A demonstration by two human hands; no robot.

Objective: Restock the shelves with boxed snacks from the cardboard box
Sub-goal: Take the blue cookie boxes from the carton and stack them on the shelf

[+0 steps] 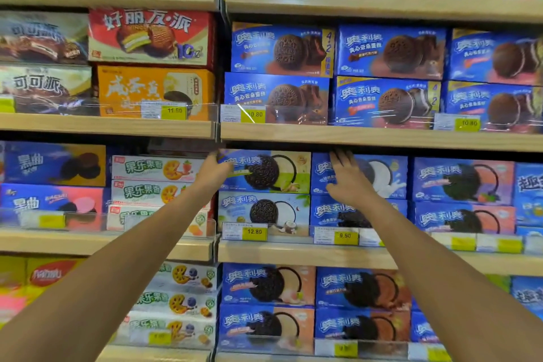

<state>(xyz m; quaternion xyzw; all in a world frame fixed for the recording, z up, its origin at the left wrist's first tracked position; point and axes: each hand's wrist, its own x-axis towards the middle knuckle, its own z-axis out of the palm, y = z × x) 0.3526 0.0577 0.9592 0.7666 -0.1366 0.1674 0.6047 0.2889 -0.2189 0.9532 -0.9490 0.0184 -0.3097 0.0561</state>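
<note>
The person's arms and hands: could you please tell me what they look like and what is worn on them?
The left forearm and right forearm are bare, no sleeves in view. The left hand and right hand wear no gloves; no watch, ring or bracelet shows.

furniture: pale wooden shelves (382, 137); clear plastic front rails (205, 112) | yellow price tags (254, 231)
</note>
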